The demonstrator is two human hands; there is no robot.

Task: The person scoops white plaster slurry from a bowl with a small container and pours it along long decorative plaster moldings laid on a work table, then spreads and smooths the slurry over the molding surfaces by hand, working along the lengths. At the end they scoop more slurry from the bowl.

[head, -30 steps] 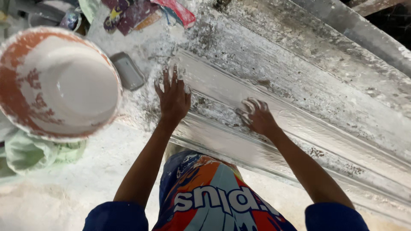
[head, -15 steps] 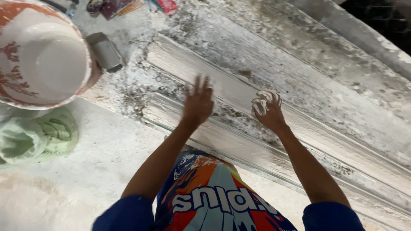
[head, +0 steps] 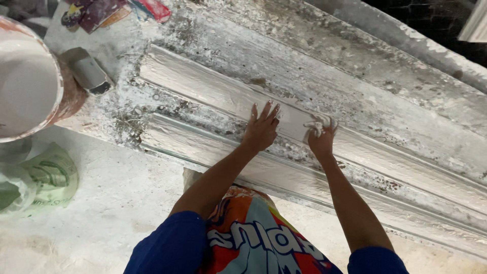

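Left hand (head: 261, 129): fingers (head: 265, 110) spread and flat, palm down on the wet white plaster strip (head: 213, 91), gripping nothing. Right hand (head: 320, 137): fingers (head: 318, 123) curled closed around a small white lump of plaster (head: 315, 127), pressed onto the same strip. The two hands sit near each other, right hand at 3 o'clock from the left.

The strip runs as a long ridged band from 10 o'clock to 4 o'clock across the rough, plaster-crusted surface (head: 385, 66). A second parallel strip (head: 167, 139) lies just below it, near the front edge.

At 9 o'clock from the hands, far left: big white bucket (head: 30, 91) with reddish print. A grey trowel (head: 87, 71) lies just beside its rim. Green-and-white bag (head: 48, 175) on the floor (head: 101, 223) at 8 o'clock. Coloured wrappers (head: 101, 10) at 11 o'clock, top edge.

Both forearms bare, blue sleeves (head: 167, 243), orange-blue shirt front at the bottom.
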